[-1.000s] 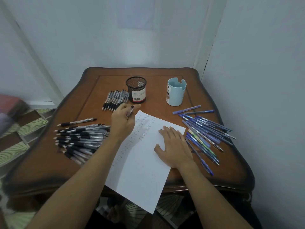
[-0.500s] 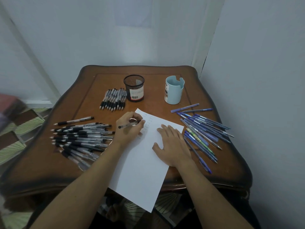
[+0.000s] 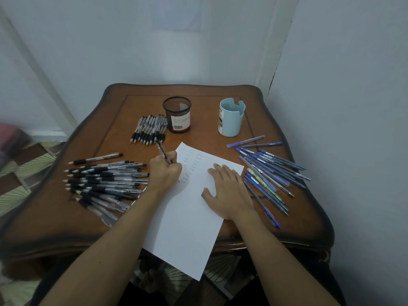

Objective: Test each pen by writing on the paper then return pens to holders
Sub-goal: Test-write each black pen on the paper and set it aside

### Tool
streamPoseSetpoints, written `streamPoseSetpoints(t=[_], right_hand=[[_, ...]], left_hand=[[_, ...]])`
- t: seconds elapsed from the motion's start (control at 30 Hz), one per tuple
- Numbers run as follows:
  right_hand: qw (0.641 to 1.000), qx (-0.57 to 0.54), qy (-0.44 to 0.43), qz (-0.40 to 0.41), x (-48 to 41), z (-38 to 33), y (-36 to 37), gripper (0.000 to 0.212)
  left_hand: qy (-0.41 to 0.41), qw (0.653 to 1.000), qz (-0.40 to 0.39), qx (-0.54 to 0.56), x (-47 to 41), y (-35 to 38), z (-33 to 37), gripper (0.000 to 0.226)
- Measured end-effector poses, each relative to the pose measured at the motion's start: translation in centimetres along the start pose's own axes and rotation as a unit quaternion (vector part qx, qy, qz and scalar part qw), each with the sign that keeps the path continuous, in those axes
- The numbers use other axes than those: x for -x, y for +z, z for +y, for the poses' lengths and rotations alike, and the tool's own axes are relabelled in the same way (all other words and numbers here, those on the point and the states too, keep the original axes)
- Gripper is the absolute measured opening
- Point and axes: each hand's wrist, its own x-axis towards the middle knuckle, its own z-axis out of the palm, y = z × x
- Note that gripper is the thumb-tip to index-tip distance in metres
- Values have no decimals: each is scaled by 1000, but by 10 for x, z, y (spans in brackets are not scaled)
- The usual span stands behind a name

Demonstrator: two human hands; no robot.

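at the far left of the frame a patterned floor [image 3: 24, 173] shows beside the brown wooden desk [image 3: 55, 221]. on the left part of the desk lies a big heap of black pens [image 3: 106, 184], mostly lying sideways with tips toward the left edge. above it, left of centre, a smaller neat row of black pens [image 3: 149, 130] lies just beside a black mesh holder [image 3: 177, 114], which stands upright in the upper middle.

the left forearm rises from the lower left of the frame toward the centre, and the left hand [image 3: 164, 173] rests on the left edge of the white paper [image 3: 187, 228], curled in a writing pose. its fingers [image 3: 174, 156] are pressed together, pinching a dark pen [image 3: 163, 152]. the pen tilts up and to the left, its back end pointing toward the neat row; its tip is hidden behind the hand, down at the sheet among columns of small handwritten words. the paper lies slanted across the centre, its lower corner hanging past the near edge of the desk.

the right forearm comes in from the lower right, and the right hand [image 3: 229, 193] lies flat, palm down, on the right side of the paper with its fingers loosely spread, holding nothing.

right of centre, a light blue cup holder [image 3: 230, 118] stands upright in the upper part of the desk, well apart from the mesh one. at the right, a loose pile of blue pens [image 3: 269, 173] fans out diagonally, just beside the right hand and the paper's right edge.
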Motion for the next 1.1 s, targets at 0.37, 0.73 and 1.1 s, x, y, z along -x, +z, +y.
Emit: streamPoseSetpoints(t=[0.37,0.73,1.1], right_hand=[[1000,3,0,-2,-1,1,0,66],[1000,2,2,0,-1,0,1,66],[1000,-3,-1,4,0,1,2,65]], left_hand=[[30,999,-20,-26,3,3,2,20],[19,999,-27,-21,5,5,3,28],[42,998,-46,-16,7,5,3,26]])
